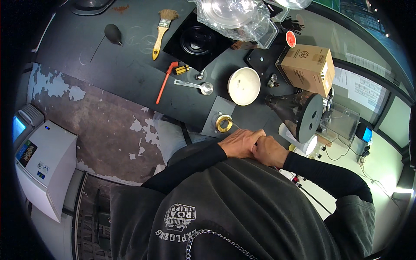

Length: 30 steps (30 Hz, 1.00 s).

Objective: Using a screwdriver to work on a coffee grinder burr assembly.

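On the left of the tabletop (130, 65), a black bulb (113, 34) lay well apart from the hands, then a paintbrush (160, 37) and a red tool (164, 84), with a scoop (206, 89) to its right. Next came a grey plate (209, 125), its longer side slanting from near left to far right, with the gold ring (219, 125) on it. The ring lay ahead and to the left of both hands, its round opening facing up, so it offered no long axis of its own. A thin shaft (236, 126) ran between the ring's right edge and the left hand (238, 144). That hand was the nearer; the right hand (269, 151) touched it from the right, farther from the ring. Knuckles hid both sets of fingertips; whether either was clenched or grasping the shaft, I could not tell. A bowl (250, 93) stood beyond them, a hopper (290, 110) farther right.
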### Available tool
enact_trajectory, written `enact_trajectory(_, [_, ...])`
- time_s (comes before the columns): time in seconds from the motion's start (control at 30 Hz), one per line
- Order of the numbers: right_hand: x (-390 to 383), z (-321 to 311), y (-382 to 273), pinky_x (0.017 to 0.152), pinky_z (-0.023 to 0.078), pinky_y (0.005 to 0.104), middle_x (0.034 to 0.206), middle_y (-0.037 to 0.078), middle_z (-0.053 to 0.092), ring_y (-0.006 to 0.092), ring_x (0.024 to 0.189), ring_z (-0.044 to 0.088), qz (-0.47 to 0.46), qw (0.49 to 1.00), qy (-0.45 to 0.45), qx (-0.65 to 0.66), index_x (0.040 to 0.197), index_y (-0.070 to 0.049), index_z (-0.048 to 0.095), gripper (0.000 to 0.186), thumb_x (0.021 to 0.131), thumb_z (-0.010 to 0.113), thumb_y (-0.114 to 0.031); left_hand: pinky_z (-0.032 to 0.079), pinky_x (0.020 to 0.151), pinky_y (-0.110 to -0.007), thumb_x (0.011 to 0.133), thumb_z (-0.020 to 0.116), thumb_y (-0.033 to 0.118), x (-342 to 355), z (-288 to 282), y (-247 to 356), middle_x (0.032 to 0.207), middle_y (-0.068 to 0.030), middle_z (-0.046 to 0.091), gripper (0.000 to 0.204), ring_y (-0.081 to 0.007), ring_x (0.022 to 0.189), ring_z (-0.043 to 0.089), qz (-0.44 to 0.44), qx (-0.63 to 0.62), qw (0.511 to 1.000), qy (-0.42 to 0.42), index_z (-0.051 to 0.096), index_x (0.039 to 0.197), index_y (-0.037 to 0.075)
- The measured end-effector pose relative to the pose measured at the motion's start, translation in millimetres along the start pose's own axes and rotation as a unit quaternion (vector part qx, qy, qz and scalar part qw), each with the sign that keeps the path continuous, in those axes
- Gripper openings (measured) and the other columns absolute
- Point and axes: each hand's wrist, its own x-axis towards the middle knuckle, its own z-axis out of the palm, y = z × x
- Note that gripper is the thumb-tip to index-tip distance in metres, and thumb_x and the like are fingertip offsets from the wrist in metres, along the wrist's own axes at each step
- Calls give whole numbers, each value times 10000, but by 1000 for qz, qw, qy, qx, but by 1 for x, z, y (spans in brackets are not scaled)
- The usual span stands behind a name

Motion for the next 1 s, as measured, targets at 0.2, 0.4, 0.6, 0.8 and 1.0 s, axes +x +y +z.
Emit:
enact_trajectory(0.2, [0,-3,2,818,592,496,870,328,705,467,851,724,-1,1000,-4,-14,905,120,702,399,982,577,-252,522,826,-519,749,866,219,2,5,-9,1030,-195,711,628,-448,994,679,29,-16,999,-5,494,1238,88])
enact_trajectory(0.4, [-4,-5,3,755,582,529,851,354,684,488,806,709,-32,998,47,27,863,112,687,355,939,626,-230,532,852,-505,748,880,250,1,13,-12,1060,-181,706,656,-428,1011,686,47,-5,999,23,481,1247,102])
enact_trajectory(0.6, [0,0,11,743,591,510,816,330,687,475,793,718,-36,998,43,9,873,100,686,328,937,631,-216,533,866,-499,756,887,273,1,20,-17,1064,-184,701,675,-419,1003,691,52,-22,997,62,469,1255,93])
enact_trajectory(0.8, [-4,4,1,713,598,511,816,300,702,450,759,728,-10,998,56,-19,856,77,687,300,933,632,-208,529,894,-490,741,896,246,-2,23,-22,1113,-183,691,690,-408,1044,685,82,-22,993,82,468,1262,99])
enact_trajectory(1.0, [-8,10,-4,668,604,490,794,266,713,429,730,736,5,997,66,-35,848,68,684,288,921,637,-206,518,915,-490,711,902,216,-6,28,-22,1120,-168,685,723,-412,1061,674,98,-25,989,107,461,1273,103])
